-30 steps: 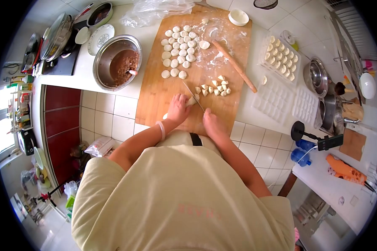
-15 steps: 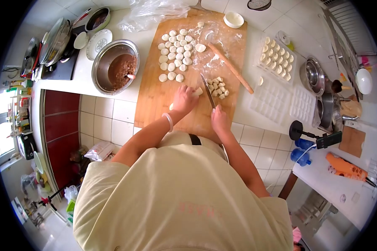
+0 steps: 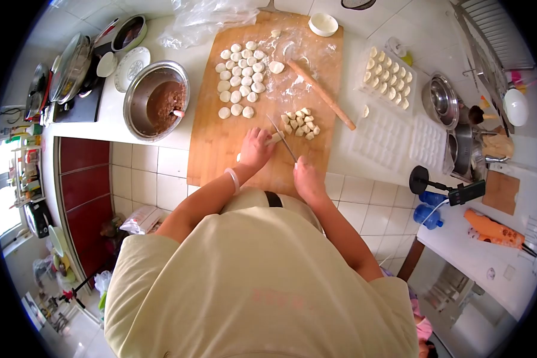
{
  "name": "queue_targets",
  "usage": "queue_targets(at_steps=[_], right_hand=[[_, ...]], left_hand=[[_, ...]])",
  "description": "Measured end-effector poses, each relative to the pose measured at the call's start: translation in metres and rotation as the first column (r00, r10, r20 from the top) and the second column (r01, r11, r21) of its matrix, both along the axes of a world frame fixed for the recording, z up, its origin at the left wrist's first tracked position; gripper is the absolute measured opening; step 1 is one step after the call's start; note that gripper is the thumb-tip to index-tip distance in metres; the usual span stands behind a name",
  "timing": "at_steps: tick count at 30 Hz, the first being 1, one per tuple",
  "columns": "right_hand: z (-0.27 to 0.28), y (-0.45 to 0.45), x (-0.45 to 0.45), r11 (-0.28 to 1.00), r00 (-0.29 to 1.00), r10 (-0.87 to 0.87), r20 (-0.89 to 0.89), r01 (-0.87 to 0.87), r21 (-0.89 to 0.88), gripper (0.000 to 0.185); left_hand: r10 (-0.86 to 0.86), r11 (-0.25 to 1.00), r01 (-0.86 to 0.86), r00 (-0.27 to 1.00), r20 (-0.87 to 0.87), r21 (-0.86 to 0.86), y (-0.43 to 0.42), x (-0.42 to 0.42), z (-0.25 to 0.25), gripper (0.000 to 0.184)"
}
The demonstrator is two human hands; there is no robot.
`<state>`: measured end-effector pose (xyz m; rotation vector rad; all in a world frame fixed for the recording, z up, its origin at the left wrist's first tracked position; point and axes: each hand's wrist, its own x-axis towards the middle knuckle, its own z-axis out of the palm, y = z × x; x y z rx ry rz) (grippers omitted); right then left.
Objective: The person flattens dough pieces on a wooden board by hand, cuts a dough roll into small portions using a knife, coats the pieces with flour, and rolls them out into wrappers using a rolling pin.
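Note:
On the wooden board (image 3: pixel 203 152), my left hand (image 3: pixel 256 148) is closed over a roll of pale dough, its cut end (image 3: pixel 275 138) showing past the fingertips. My right hand (image 3: pixel 309 179) grips a knife (image 3: pixel 285 144) by the handle, and the blade lies at the dough's end. Just right of the blade sits a heap of small cut dough pieces (image 3: pixel 301 124). Beyond my left hand, flattened dough rounds (image 3: pixel 238 74) lie in rows. A rolling pin (image 3: pixel 322 95) rests slantwise on the floured area, near one larger flat round (image 3: pixel 276 67).
Left of the board stands a steel bowl (image 3: pixel 131 98) of brown filling with a spoon in it. To the right are a tray of dumplings (image 3: pixel 389 74) and moulded trays (image 3: pixel 380 140). A small white bowl (image 3: pixel 323 24) sits at the board's far corner. A phone stand (image 3: pixel 426 179) is lower right.
The view has shifted slightly, so the counter things appear further left. The knife has swung left and now slants against the dough's end. My left hand stays on the roll.

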<state>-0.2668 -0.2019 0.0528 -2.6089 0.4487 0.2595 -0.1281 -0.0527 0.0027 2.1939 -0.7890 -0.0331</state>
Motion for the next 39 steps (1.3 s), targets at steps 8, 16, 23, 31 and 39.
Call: queue_targets(at_steps=[8, 16, 23, 31, 39], right_hand=[[-0.011, 0.008, 0.021, 0.997, 0.991, -0.026, -0.133, 0.036, 0.069, 0.016], [-0.012, 0.011, 0.014, 0.988, 0.99, -0.104, 0.091, 0.093, 0.121, 0.018], [0.005, 0.01, 0.011, 0.997, 0.998, 0.057, -0.007, -0.057, 0.045, 0.017], [-0.021, 0.016, 0.027, 0.999, 0.995, 0.04, -0.094, -0.039, 0.013, 0.019], [0.007, 0.014, 0.008, 0.996, 0.998, 0.015, -0.053, -0.01, 0.091, 0.019]], left_hand=[[-0.038, 0.999, 0.038, 0.999, -0.009, 0.01, 0.007, 0.0, 0.009, 0.03], [0.053, 0.996, -0.053, 0.999, -0.002, 0.066, 0.025, 0.016, 0.002, 0.026], [0.078, 0.996, -0.076, 0.996, -0.041, 0.052, 0.021, 0.016, -0.005, 0.021], [0.116, 0.986, -0.108, 0.992, -0.059, 0.129, 0.021, 0.014, 0.003, 0.025], [0.017, 1.0, -0.018, 0.992, -0.123, -0.006, 0.032, -0.009, 0.003, 0.026]])
